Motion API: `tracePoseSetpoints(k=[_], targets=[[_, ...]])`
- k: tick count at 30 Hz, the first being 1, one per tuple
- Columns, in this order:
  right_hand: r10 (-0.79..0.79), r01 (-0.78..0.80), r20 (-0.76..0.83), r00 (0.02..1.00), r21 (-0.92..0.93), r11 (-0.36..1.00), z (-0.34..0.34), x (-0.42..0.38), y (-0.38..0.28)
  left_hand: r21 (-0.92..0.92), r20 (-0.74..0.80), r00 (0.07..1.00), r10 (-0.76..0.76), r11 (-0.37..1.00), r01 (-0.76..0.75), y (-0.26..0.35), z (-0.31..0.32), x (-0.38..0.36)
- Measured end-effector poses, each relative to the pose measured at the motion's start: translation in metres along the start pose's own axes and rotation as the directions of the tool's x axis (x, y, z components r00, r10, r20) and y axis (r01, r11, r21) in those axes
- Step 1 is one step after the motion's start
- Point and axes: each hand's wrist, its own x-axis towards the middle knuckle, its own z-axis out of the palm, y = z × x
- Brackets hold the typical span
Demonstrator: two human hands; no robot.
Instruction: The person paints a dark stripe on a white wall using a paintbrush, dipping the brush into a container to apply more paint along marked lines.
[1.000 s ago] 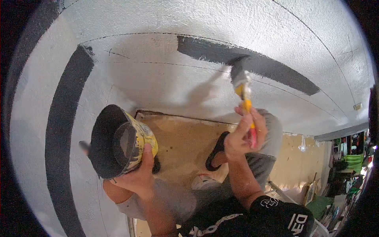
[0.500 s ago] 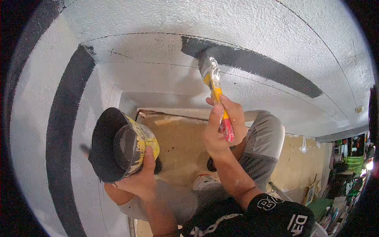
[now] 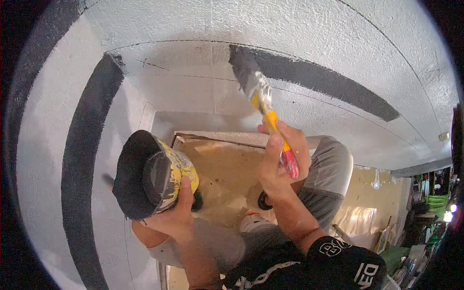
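My right hand (image 3: 285, 157) is closed round the yellow and red handle of a paintbrush (image 3: 272, 118). The brush's ferrule is smeared with white, and its dark bristles lie at the left end of a dark grey stripe (image 3: 328, 77) on the white wall (image 3: 193, 92). In my left hand (image 3: 179, 212) is a paint bucket (image 3: 183, 171), tilted so its dark inside shows. Its outside is yellow with grey and black smears, and my thumb presses on that side. Thin dashed lines on the wall run left from the stripe.
A second dark stripe (image 3: 84, 159) curves down the wall at the left. My bent knee (image 3: 328, 164) in grey trousers is close to the right forearm. Below lies a tan floor (image 3: 224, 166). Cluttered shelves (image 3: 432, 212) stand at the far right.
The brush has tilted more, with its handle and my right hand shifted right and slightly down. The bristles remain by the stripe's left end. The whole view has shifted slightly.
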Motion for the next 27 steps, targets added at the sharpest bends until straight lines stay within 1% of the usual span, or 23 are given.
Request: tracePoseSetpoints(k=[2, 4, 5, 7, 9, 11, 13, 15, 17, 18, 19, 20, 21, 22, 23, 24, 25, 27], targets=[[-0.009, 0.008, -0.025, 1.0, -0.024, 1.0, -0.002, 0.002, 0.013, 0.008, -0.016, 0.998, 0.061, 0.998, -0.061, -0.001, 0.0, 0.001], [-0.018, 0.016, -0.047, 0.999, -0.05, 0.999, -0.009, 0.004, 0.02, 0.01, 0.009, 0.998, 0.066, 0.998, -0.066, 0.0, 0.001, 0.001], [0.007, -0.009, -0.05, 0.999, -0.052, 0.999, -0.014, 0.003, 0.02, 0.013, 0.034, 0.997, 0.068, 0.998, -0.069, 0.0, 0.001, 0.001], [0.034, -0.037, -0.051, 0.998, -0.055, 0.998, -0.022, 0.003, 0.022, 0.006, 0.026, 0.998, 0.063, 0.998, -0.063, 0.003, 0.002, 0.0], [0.019, -0.034, -0.148, 0.989, -0.104, 0.994, -0.032, 0.002, 0.026, -0.002, 0.014, 0.998, 0.056, 0.998, -0.056, 0.004, 0.003, 0.0], [0.029, -0.045, -0.174, 0.984, -0.092, 0.995, -0.045, 0.001, 0.03, -0.041, 0.036, 0.999, 0.017, 0.999, -0.015, 0.005, 0.003, 0.0], [0.038, -0.055, -0.2, 0.979, -0.081, 0.995, -0.051, 0.002, 0.025, -0.026, 0.038, 0.999, 0.016, 1.0, -0.015, 0.003, 0.001, -0.001], [0.103, -0.12, -0.284, 0.953, -0.043, 0.992, -0.055, 0.005, 0.015, -0.016, 0.043, 0.999, 0.016, 1.0, -0.015, 0.003, 0.002, -0.001], [0.094, -0.11, -0.288, 0.953, -0.038, 0.993, -0.066, 0.001, 0.015, -0.088, 0.028, 0.999, -0.023, 0.996, 0.025, 0.004, 0.004, -0.001], [0.088, -0.1, -0.288, 0.954, -0.03, 0.995, -0.07, 0.001, 0.017, -0.09, 0.028, 0.999, -0.022, 0.996, 0.025, 0.004, 0.005, -0.002], [0.087, -0.1, -0.289, 0.953, -0.031, 0.995, -0.069, 0.0, 0.018, -0.106, 0.044, 0.997, -0.062, 0.992, 0.066, 0.005, 0.004, -0.002], [0.072, -0.1, -0.291, 0.954, -0.085, 0.991, -0.068, -0.002, 0.018, -0.122, 0.062, 0.993, -0.102, 0.987, 0.109, 0.005, 0.004, -0.003], [0.056, -0.101, -0.294, 0.954, -0.14, 0.985, -0.067, -0.003, 0.018, -0.124, 0.065, 0.993, -0.101, 0.986, 0.109, 0.005, 0.004, -0.003], [0.055, -0.101, -0.298, 0.953, -0.142, 0.985, -0.064, -0.004, 0.018, -0.05, 0.064, 0.997, -0.039, 0.998, 0.043, 0.004, 0.003, -0.002], [0.019, -0.058, -0.249, 0.968, -0.154, 0.986, -0.059, -0.004, 0.017, 0.026, 0.063, 0.998, 0.024, 0.999, -0.026, 0.003, 0.003, -0.001], [-0.016, -0.017, -0.197, 0.98, -0.165, 0.986, -0.053, -0.005, 0.015, 0.026, 0.063, 0.998, 0.025, 0.999, -0.027, 0.003, 0.003, -0.001], [-0.015, -0.019, -0.199, 0.98, -0.167, 0.986, -0.045, -0.007, 0.012, 0.038, 0.07, 0.998, 0.009, 0.999, -0.012, 0.004, 0.002, -0.001], [0.03, -0.047, -0.195, 0.98, -0.086, 0.995, -0.023, -0.008, 0.007, 0.045, 0.076, 0.997, 0.0, 0.999, -0.003, 0.001, 0.003, 0.0]])
